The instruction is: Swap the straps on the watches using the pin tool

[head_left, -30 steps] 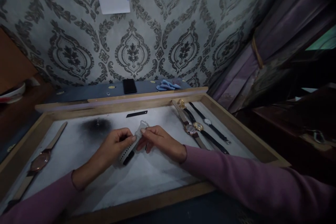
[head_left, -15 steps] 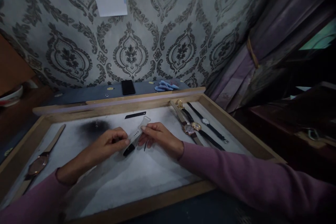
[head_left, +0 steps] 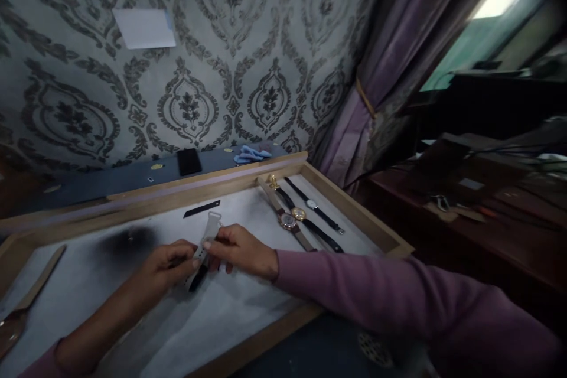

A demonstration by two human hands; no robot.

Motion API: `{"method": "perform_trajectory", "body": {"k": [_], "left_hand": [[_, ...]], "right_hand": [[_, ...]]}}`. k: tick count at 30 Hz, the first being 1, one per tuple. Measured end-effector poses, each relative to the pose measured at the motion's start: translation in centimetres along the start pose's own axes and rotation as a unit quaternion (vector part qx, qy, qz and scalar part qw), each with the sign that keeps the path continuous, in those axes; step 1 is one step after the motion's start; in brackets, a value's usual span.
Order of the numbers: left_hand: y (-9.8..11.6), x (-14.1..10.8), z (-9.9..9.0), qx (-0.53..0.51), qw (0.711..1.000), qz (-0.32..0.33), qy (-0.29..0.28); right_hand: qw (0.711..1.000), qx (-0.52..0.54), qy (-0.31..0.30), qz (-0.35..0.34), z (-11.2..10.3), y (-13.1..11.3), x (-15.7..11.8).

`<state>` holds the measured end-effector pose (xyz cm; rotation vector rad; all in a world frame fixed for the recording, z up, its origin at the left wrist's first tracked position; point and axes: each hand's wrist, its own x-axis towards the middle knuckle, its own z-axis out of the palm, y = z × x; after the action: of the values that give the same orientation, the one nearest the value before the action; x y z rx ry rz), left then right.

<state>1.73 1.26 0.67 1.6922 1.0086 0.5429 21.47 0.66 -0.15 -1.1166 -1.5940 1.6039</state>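
Note:
A pale strap with small holes and a clear loop (head_left: 213,223) is held between my two hands over the white-lined tray (head_left: 363,211). My left hand (head_left: 170,266) pinches its lower left part, beside a black piece (head_left: 198,279) that hangs below the fingers. On the strap's right side, the thumb and fingers of my right hand (head_left: 234,249) are closed on it. Just beyond the hands lies a flat black blade-like strip (head_left: 202,208). To the right rest a brown-strapped watch (head_left: 287,221), a gold-faced watch (head_left: 299,214) and a thin black watch (head_left: 312,204).
Another watch strap (head_left: 42,280) lies at the tray's left. Behind the wooden rim are a black phone (head_left: 189,162) and a blue cloth (head_left: 252,154). A purple curtain (head_left: 376,71) hangs at the right, above a dark red table (head_left: 500,201) with tools and cables.
The view has turned to the right, so the tray and hands appear further left and lower. Both hands still hold the strap, which now stands more upright.

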Motion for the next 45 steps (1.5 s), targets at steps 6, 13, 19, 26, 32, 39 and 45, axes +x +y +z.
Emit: {"method": "perform_trajectory", "body": {"k": [6, 13, 19, 26, 32, 39, 45], "left_hand": [[2.1, 1.0, 1.5, -0.119, 0.985, -0.125, 0.026], [4.8, 6.2, 5.8, -0.18, 0.977, -0.108, 0.023], [5.3, 10.9, 9.4, -0.212, 0.973, -0.081, 0.05], [5.2, 12.9, 10.7, -0.215, 0.973, -0.054, 0.062], [4.6, 13.6, 10.5, -0.201, 0.975, -0.041, 0.08], [4.8, 13.0, 10.3, -0.163, 0.983, -0.008, 0.089], [5.5, 11.1, 9.6, -0.098, 0.988, 0.065, 0.098]], "right_hand": [[0.982, -0.076, 0.157, -0.067, -2.9, -1.8, -3.8], [0.925, 0.03, 0.342, -0.163, -7.8, -1.4, -9.5], [0.883, 0.061, 0.425, -0.19, -9.0, -0.6, -11.7], [0.885, 0.096, 0.413, -0.194, -9.2, -0.7, -11.9], [0.892, 0.093, 0.4, -0.188, -9.4, -0.6, -11.9], [0.92, 0.098, 0.345, -0.16, -9.6, 0.0, -11.3], [0.955, 0.152, 0.247, -0.066, -10.1, -0.5, -10.2]]}}
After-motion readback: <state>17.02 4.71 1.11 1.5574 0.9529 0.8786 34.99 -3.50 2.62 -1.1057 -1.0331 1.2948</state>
